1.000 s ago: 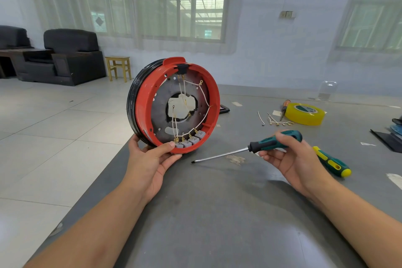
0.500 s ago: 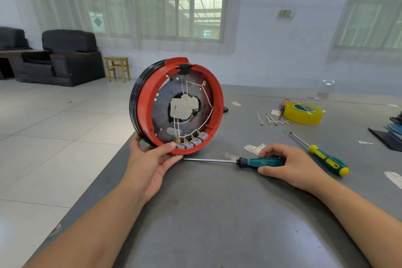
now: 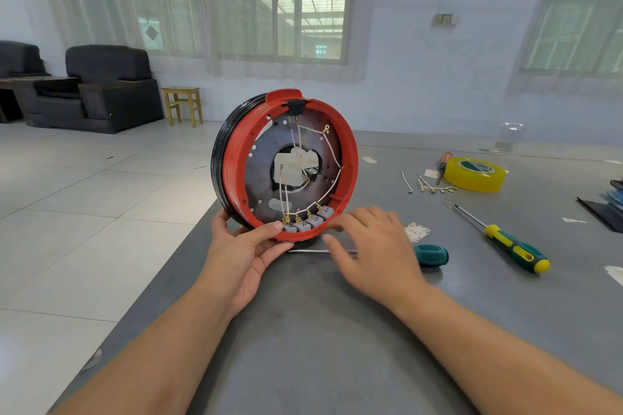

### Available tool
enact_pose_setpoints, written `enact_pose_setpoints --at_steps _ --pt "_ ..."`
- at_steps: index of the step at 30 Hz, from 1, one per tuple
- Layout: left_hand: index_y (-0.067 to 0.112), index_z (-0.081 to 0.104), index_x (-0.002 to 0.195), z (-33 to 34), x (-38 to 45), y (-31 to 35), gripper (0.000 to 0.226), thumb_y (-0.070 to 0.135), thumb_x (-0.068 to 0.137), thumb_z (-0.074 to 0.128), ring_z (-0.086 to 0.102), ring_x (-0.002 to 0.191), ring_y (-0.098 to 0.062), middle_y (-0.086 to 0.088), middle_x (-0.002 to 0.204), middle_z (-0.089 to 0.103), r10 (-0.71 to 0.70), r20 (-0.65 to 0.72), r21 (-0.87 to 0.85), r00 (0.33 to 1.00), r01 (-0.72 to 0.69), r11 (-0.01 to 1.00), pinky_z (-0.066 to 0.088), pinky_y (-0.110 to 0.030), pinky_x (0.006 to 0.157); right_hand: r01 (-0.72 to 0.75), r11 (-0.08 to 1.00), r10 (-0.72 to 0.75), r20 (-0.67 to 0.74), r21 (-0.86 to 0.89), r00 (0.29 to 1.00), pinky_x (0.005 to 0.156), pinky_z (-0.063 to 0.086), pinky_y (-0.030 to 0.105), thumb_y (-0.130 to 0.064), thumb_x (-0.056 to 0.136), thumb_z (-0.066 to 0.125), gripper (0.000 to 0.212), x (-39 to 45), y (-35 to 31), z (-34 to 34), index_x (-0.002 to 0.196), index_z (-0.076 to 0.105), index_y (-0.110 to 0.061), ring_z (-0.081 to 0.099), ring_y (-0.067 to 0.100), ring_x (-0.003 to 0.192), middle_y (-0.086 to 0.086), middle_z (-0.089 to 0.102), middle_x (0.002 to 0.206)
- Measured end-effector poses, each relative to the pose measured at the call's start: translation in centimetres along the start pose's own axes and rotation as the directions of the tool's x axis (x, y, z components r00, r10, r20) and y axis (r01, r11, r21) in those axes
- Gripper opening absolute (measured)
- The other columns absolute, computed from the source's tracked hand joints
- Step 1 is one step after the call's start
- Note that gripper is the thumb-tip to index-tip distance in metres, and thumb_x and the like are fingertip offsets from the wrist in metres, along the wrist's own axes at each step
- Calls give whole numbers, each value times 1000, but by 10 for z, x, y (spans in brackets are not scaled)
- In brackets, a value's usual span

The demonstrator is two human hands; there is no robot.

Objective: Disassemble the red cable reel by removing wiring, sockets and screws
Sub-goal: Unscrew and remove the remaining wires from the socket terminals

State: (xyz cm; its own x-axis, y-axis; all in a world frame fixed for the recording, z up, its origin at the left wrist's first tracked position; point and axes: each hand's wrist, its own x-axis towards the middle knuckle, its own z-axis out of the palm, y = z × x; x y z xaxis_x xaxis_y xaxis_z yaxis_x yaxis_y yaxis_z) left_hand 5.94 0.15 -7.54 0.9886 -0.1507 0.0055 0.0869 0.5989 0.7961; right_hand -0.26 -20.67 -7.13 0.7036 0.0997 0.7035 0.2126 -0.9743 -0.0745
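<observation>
Red cable reel [image 3: 290, 165] standing on edge near the left edge of the grey table [image 3: 337, 330], open face toward the camera, showing white wiring [image 3: 332, 153] and a row of grey sockets [image 3: 308, 222] at its lower rim. The left hand [image 3: 242, 254] grips the reel's bottom rim, thumb pressed on the front beside the sockets, fingers curled behind. The right hand [image 3: 369, 251], just right of the reel, holds nothing; its fingers are spread and relaxed, reaching toward the sockets. Beneath that hand lies a teal-handled screwdriver [image 3: 429, 255], shaft pointing at the reel. Farther right of the reel: a green-and-yellow screwdriver [image 3: 505, 241], loose wire pieces [image 3: 428, 185], and a yellow tape roll [image 3: 475, 174].
</observation>
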Motion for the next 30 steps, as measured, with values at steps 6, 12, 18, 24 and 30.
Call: enact_pose_setpoints --at_steps 6,12,18,24,30 --pt "29 46 138 1 -2 -1 80 -22 82 71 76 103 -47 -36 128 66 21 49 -7 999 -21 1000 64 -57 84 -176 976 189 -97 126 977 80 41 36 -44 92 61 19 30 -42 38 92 70 -28 56 18 92 -10 65 91" --pt "28 44 143 2 -2 -1 82 -21 83 70 76 106 -44 -36 133 63 21 49 10 999 -21 1000 64 -57 86 -332 939 337 -41 87 941 85 38 39 -52 89 53 29 42 -59 50 83 70 -29 51 17 95 -10 63 89" --pt "28 44 142 3 -2 -1 81 -20 83 71 76 104 -44 -35 132 63 15 52 13 999 -16 1000 64 -56 85 -350 927 358 -43 135 933 86 36 38 -47 89 56 24 43 -58 48 79 68 -30 48 15 94 -12 61 86" --pt "28 45 143 3 -2 -1 79 -14 84 75 77 99 -42 -29 127 69 21 53 4 998 -21 1000 64 -56 83 -357 919 372 -63 168 926 89 35 38 -43 94 56 22 46 -59 45 82 67 -29 50 14 95 -12 62 87" --pt "28 49 135 3 -1 -2 66 -3 85 80 76 102 -47 -23 120 74 6 54 -44 999 -4 999 65 -54 80 -285 945 303 -102 160 948 84 33 36 -38 93 57 18 38 -51 36 79 64 -28 49 14 87 -12 59 79"
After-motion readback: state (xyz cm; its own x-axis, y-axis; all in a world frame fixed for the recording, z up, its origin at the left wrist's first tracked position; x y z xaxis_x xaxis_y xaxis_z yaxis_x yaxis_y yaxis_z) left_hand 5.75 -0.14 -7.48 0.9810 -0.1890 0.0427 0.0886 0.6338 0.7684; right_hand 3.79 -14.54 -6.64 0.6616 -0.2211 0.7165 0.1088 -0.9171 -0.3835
